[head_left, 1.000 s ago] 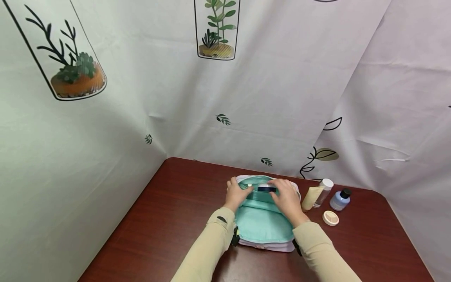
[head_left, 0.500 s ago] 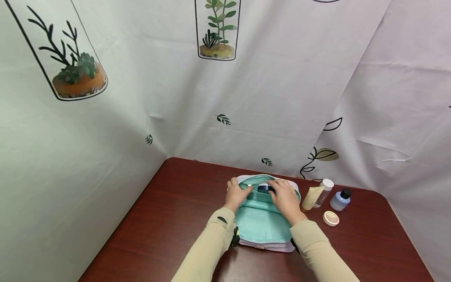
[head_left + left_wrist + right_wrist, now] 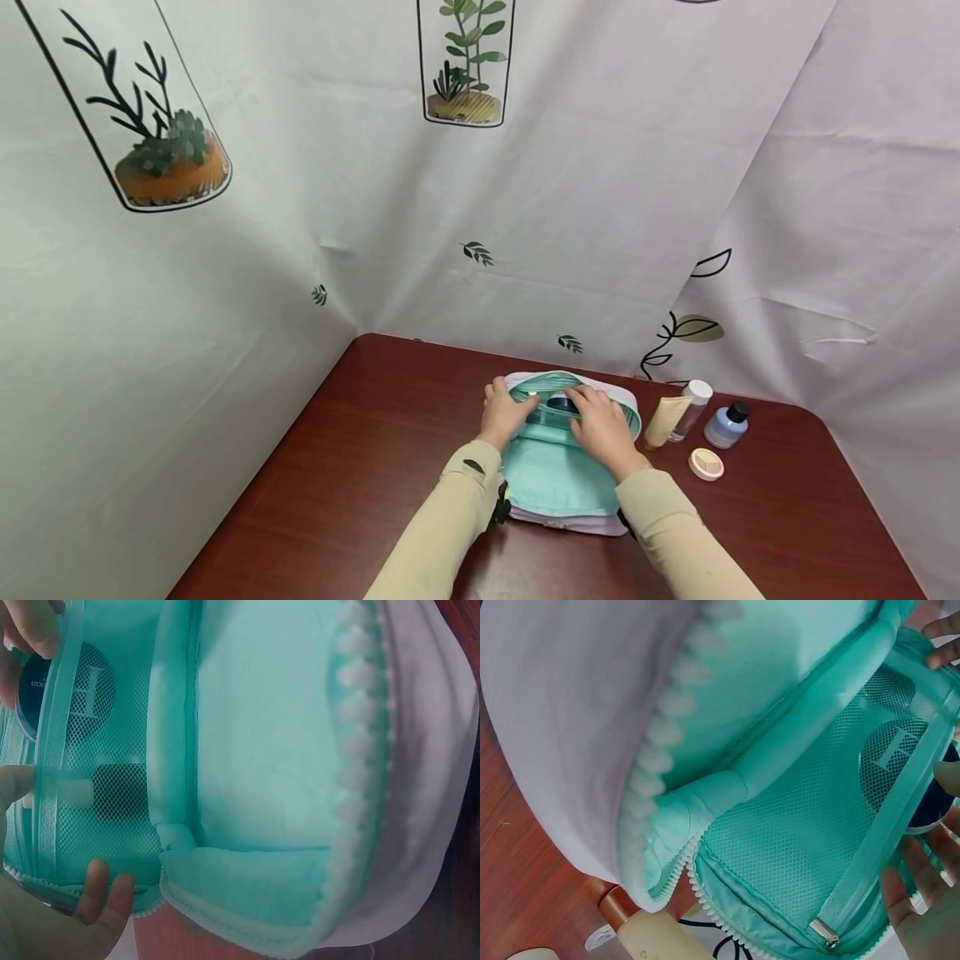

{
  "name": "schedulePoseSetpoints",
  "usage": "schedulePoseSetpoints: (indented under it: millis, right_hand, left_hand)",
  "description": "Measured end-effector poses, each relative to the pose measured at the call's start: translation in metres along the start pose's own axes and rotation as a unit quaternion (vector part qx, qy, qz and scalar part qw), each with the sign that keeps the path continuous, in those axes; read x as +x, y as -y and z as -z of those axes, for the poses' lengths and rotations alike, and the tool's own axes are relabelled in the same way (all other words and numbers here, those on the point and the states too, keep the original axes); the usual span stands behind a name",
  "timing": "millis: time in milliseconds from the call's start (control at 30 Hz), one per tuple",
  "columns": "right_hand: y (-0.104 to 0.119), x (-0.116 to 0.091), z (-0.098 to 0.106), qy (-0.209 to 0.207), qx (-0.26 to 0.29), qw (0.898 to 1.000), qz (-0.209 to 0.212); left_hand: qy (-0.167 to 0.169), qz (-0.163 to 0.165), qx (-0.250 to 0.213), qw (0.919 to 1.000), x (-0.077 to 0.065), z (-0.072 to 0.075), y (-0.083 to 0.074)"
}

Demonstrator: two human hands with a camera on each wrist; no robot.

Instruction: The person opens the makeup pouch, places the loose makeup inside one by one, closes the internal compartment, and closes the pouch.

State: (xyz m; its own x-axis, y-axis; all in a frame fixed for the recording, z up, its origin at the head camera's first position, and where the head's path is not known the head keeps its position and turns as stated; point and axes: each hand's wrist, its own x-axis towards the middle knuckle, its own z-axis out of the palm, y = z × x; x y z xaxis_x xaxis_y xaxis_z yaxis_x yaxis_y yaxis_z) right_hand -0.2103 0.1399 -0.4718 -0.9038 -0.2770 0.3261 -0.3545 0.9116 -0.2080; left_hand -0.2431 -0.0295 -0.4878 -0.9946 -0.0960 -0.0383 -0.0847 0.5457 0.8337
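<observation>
A cosmetic bag (image 3: 562,479), lilac outside and mint inside, lies unzipped on the table. Its far half has a mesh pocket (image 3: 795,780). A dark blue round jar (image 3: 31,694) sits partly behind the mesh, its upper part above the pocket's band. My right hand (image 3: 606,427) holds the jar, thumb on its face and fingers on the other side. My left hand (image 3: 501,414) grips the bag's left side, thumb at the pocket's band and fingertips at the outer edge. Near that thumb, a small dark-and-white item (image 3: 120,791) shows through the mesh.
Right of the bag stand a cream tube (image 3: 666,421), a clear bottle (image 3: 697,392) with a white cap and a blue bottle (image 3: 724,427) with a black cap. A round compact (image 3: 706,464) lies nearer. Printed cloth (image 3: 585,208) hangs behind the table (image 3: 360,458).
The jar has tilted and gone lower into the mesh pocket, so less of it shows. My right hand has shifted slightly left with it. My left hand has stayed in place.
</observation>
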Motion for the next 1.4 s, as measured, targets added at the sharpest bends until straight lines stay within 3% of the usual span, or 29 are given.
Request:
schedulePoseSetpoints:
  millis: [333,667,800,933,1033,1100,1267,1400]
  right_hand:
    - [-0.002,-0.003,-0.009,0.049,-0.008,0.999,-0.013]
    - [-0.002,-0.008,-0.009,0.048,-0.013,0.999,-0.015]
    - [-0.006,-0.013,-0.004,0.028,0.046,0.999,-0.006]
    - [-0.021,-0.024,0.007,-0.042,0.141,0.989,-0.014]
    - [-0.039,-0.032,0.016,-0.088,0.17,0.981,-0.041]
    - [-0.053,-0.039,0.021,-0.095,0.167,0.979,-0.069]
    - [-0.086,-0.063,0.029,-0.048,0.126,0.98,-0.148]
    - [-0.106,-0.084,0.029,-0.03,0.097,0.974,-0.2]
  left_hand:
    - [0.001,0.001,-0.009,1.0,-0.001,0.001,0.0]
    - [0.001,-0.001,-0.008,1.0,-0.001,0.003,0.0]
    - [0.0,-0.002,-0.008,1.0,-0.002,0.004,0.001]
    - [0.01,-0.002,-0.009,0.9999,-0.003,0.005,0.002]
    - [0.014,-0.004,-0.01,0.9998,-0.002,0.005,0.002]
    - [0.015,-0.003,-0.012,0.9998,-0.002,0.006,0.003]
    - [0.02,0.0,-0.012,0.9997,-0.001,0.005,0.005]
    - [0.021,-0.004,-0.017,0.9996,0.0,0.004,0.005]
